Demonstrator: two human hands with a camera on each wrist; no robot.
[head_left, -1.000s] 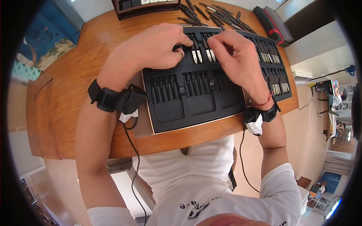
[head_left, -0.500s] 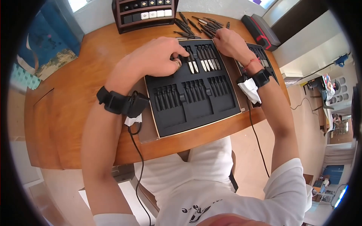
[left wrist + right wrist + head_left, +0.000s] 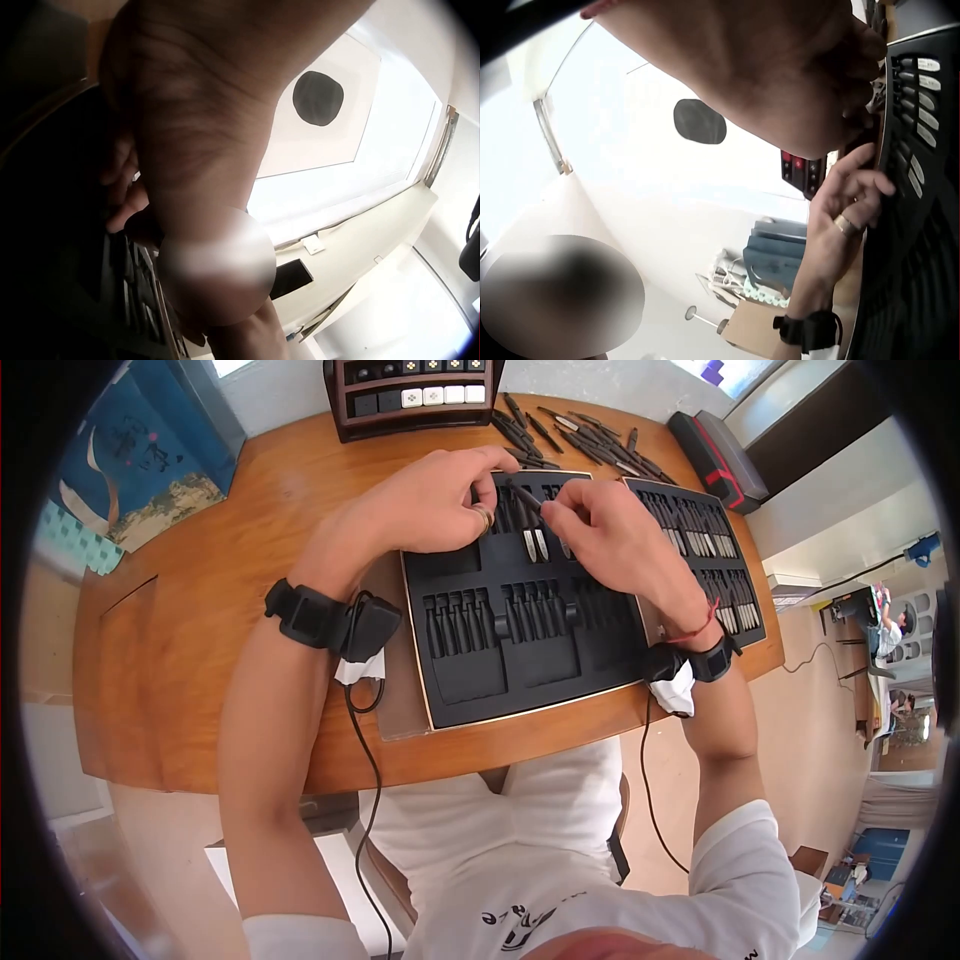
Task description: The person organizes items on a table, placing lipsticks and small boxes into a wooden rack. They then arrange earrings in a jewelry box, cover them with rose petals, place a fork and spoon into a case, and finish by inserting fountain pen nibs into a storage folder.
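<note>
A black tray [image 3: 540,660] with slotted compartments lies on the table. Over its upper part, my right hand [image 3: 615,540] pinches a slim dark pen-like piece [image 3: 524,494] between thumb and fingers. Silver-tipped pieces [image 3: 536,546] sit in the slots just below it. My left hand [image 3: 435,505] is at the tray's upper left, index finger reaching to the top edge and the others loosely bent. The right wrist view shows the left hand [image 3: 840,217] with nothing visible in its fingers; there my right hand [image 3: 780,82] hides its own fingertips.
Loose dark pieces [image 3: 600,440] lie in a pile behind the tray. A second filled tray [image 3: 755,600] is at the right, near a grey and red case [image 3: 715,460]. A small dark wooden rack [image 3: 415,410] stands at the back. Cables hang from both wrists.
From the pile behind the tray, my right hand has come back over the tray with a dark piece. My left index finger has stretched toward the tray's top edge. The head view has shifted.
</note>
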